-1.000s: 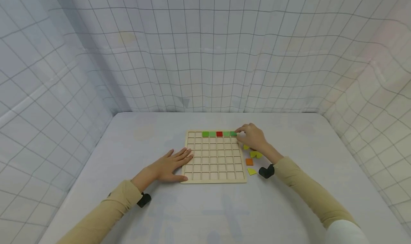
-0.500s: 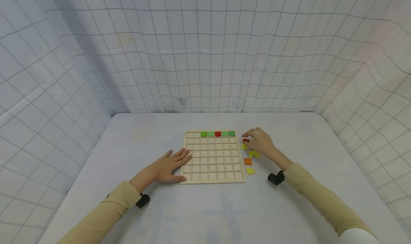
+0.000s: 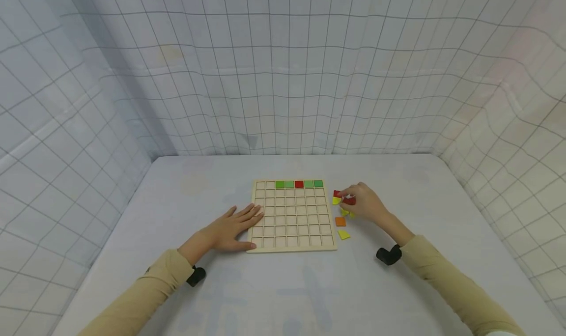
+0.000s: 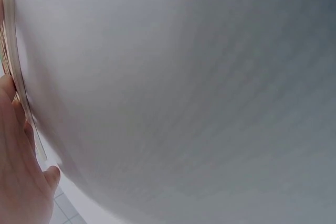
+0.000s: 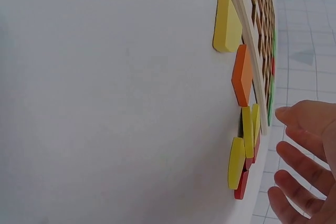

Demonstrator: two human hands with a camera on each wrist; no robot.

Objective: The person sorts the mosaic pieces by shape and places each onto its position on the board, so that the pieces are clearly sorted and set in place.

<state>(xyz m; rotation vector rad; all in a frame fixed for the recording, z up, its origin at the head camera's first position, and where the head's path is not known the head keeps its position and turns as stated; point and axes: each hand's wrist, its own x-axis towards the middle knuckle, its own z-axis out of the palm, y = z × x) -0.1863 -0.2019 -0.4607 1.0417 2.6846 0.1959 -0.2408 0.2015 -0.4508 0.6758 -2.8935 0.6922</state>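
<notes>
My left hand (image 3: 232, 230) lies flat with fingers spread across the left edge of a wooden grid board (image 3: 292, 250). In the left wrist view, that hand (image 4: 21, 177) shows beside the board's rim. My right hand (image 3: 367, 203) hovers over a small group of tiles right of the board. A red tile (image 3: 349, 201) shows between its fingers and thumb in the head view. In the right wrist view the hand (image 5: 312, 161) has its fingers apart, with no tile in them. Another red tile (image 3: 337, 193) and a yellow tile (image 3: 336, 201) lie near its fingertips.
Green tiles (image 3: 280, 184) and one red square (image 3: 299, 183) fill part of the board's far row. An orange tile (image 3: 340, 221) and a yellow piece (image 3: 344, 234) lie along its right edge. White gridded curtains (image 3: 283, 80) surround the white table (image 3: 283, 292).
My right hand has moved from the green tile at the board's far right corner, right and nearer, to the loose tiles. The left hand stays in place.
</notes>
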